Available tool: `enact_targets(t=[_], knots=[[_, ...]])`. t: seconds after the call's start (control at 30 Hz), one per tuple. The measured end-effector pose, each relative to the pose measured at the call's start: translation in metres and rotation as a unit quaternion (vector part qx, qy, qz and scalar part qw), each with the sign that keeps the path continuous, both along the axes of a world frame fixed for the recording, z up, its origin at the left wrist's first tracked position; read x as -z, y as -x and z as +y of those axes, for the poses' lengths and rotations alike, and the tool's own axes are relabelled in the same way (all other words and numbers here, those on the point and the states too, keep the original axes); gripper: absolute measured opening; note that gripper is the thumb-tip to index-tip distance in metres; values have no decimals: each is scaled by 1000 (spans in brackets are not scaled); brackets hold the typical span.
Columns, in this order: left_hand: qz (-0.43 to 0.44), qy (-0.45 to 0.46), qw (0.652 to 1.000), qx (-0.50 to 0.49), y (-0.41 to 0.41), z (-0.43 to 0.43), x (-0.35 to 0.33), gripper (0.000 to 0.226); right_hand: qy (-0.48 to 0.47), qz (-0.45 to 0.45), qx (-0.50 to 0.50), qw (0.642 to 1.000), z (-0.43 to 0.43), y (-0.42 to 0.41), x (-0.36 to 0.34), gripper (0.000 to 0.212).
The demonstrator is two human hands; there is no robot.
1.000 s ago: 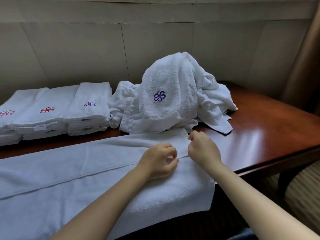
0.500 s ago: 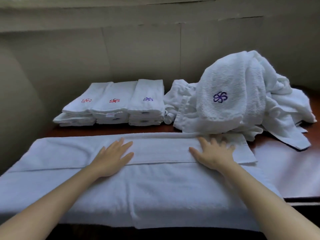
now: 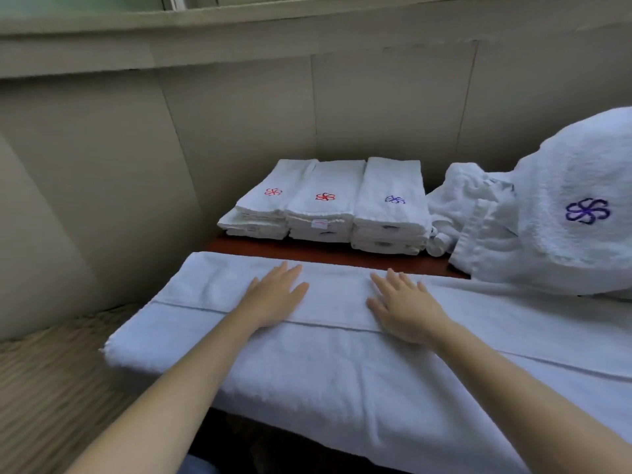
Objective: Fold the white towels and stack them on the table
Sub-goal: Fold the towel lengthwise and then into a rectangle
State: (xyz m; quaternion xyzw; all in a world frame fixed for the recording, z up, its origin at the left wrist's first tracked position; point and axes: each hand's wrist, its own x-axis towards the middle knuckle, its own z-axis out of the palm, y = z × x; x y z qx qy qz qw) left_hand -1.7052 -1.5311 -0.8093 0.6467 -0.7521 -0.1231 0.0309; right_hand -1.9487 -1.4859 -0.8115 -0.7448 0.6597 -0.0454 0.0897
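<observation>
White terry covers the near edge of the table [image 3: 307,250]: a long towel [image 3: 342,381], folded lengthwise, with the left hand [image 3: 278,299] and right hand [image 3: 403,309] lying flat on its upper layer, fingers straight and spread. Behind sit three folded stacks [image 3: 328,203]; an unfolded heap [image 3: 547,217] rises at right.

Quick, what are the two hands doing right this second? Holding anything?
Left hand: open, fingers straight, palm pressed flat on the spread white towel; holding nothing.
Right hand: open, fingers spread, also flat on that towel; holding nothing.
</observation>
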Motion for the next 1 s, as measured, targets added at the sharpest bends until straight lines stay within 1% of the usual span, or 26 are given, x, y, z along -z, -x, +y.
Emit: enact_targets(t=[0.07, 0.13, 0.23, 0.3, 0.4, 0.47, 0.53, 0.63, 0.7, 0.77, 0.83, 0.9, 0.93, 1.0], knots=[[-12, -1, 999, 42, -2, -3, 4, 55, -1, -13, -5, 1000, -14, -28, 5, 63], [-20, 6, 999, 31, -21, -13, 6, 54, -2, -11, 7, 1000, -24, -40, 10, 66], [-40, 5, 997, -65, -72, -28, 4, 53, 10, -7, 21, 1000, -30, -37, 17, 68], [-51, 5, 988, -146, -108, -32, 3, 52, 18, -2, 22, 1000, -31, -36, 19, 68], [-16, 23, 966, -256, -143, -28, 6, 51, 23, 5, 26, 999, -32, -37, 21, 68], [2, 40, 951, -307, -154, -22, 7, 52, 23, 5, 28, 999, -33, -37, 21, 68], [-7, 69, 945, -320, -157, -14, 5, 49, 24, -2, 26, 999, -32, -37, 19, 66], [-38, 111, 948, -297, -156, 1, 4, 45, 36, -16, 31, 999, -31, -39, 16, 60], [-44, 104, 953, -280, -156, 10, 5, 49, 91, -24, 38, 995, -27, -40, 15, 48], [-25, 78, 956, -283, -160, 21, 5, 54, 175, -27, 31, 984, -20, -43, 11, 33], [7, 53, 950, -309, -166, 32, 3, 59, 255, -37, -12, 966, -10, -48, 5, 24], [30, 38, 937, -346, -178, 43, 3, 64, 347, -40, -95, 932, 6, -51, -2, 27], [35, 27, 930, -365, -185, 48, 3, 66, 369, -35, -140, 918, 17, -53, -5, 28], [28, -2, 919, -392, -198, 60, -1, 69, 344, -13, -214, 914, 41, -61, -5, 29]])
